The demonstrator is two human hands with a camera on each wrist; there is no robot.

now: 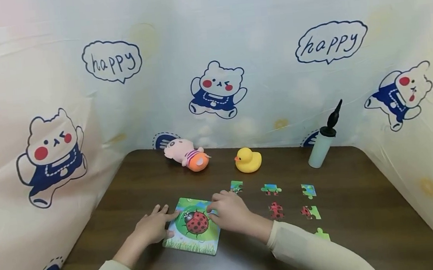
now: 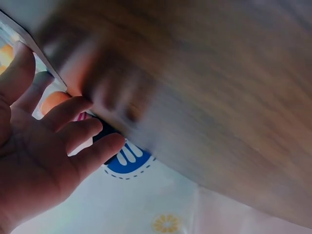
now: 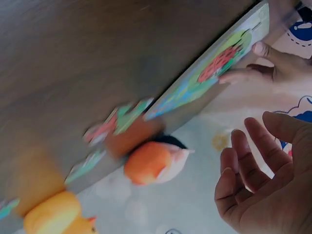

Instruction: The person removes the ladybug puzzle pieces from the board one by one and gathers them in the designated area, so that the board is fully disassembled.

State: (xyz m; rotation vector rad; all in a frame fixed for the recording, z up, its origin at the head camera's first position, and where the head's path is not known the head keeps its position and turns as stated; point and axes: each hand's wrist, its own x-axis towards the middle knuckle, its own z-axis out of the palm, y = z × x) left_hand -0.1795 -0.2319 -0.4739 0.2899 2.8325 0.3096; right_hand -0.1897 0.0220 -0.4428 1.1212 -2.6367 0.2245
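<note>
A square puzzle board [image 1: 192, 245] with a ladybug picture lies on the table in the head view. My left hand [image 1: 152, 225] is at its left edge, with a finger and the thumb reaching onto it. In the left wrist view the fingers of the left hand [image 2: 48, 136] are spread. My right hand [image 1: 229, 210] is at the board's upper right edge in the head view, fingers loosely bent. The right wrist view shows the right hand [image 3: 265, 170] relaxed with nothing in it. Right of the board lie loose jigsaw pieces, among them a red piece [image 1: 276, 210] and a blue-green piece [image 1: 271, 189].
Along the back of the dark wooden table [image 1: 146, 176] are a pink plush toy [image 1: 187, 155], a yellow rubber duck [image 1: 248, 160] and a pale blue hand pump [image 1: 321, 149] with a black nozzle. A printed cloth [image 1: 267, 91] hangs around the table. Another jigsaw piece [image 1: 322, 234] lies beside the right sleeve.
</note>
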